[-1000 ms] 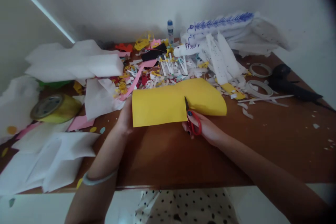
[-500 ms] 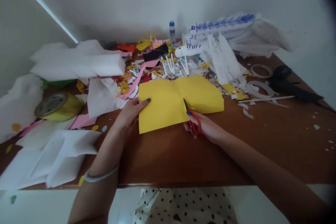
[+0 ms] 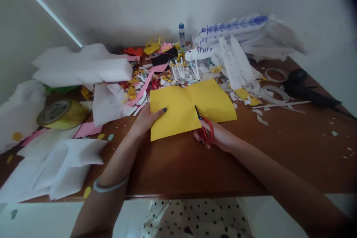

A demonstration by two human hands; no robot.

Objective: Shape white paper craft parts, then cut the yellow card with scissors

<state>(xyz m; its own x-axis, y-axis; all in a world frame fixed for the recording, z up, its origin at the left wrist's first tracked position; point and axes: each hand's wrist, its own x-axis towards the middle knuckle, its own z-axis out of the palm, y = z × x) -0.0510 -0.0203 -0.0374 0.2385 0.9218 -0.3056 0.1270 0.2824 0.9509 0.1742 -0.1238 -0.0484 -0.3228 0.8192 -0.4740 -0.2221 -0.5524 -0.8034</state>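
Note:
A sheet of yellow paper (image 3: pixel 173 109), creased down the middle, is held above the table. My left hand (image 3: pixel 145 121) pinches its left edge, thumb on top and the other fingers hidden beneath. My right hand (image 3: pixel 216 135) grips red-handled scissors (image 3: pixel 208 130) at the sheet's near edge. Their dark blade shows over the paper near the crease, and a cut runs from the near edge up along it. The lower blade is hidden under the sheet.
Paper scraps and several white markers (image 3: pixel 180 68) lie behind the sheet, with a glue bottle (image 3: pixel 182 36) at the back. On the left are a tape roll (image 3: pixel 63 113) and white foam (image 3: pixel 83 67). A black glue gun (image 3: pixel 312 95) and white tape rings (image 3: pixel 275 95) lie right.
My left hand has shifted slightly right, and the left part of the paper has moved with it. The scissors stay at nearly the same place on the sheet.

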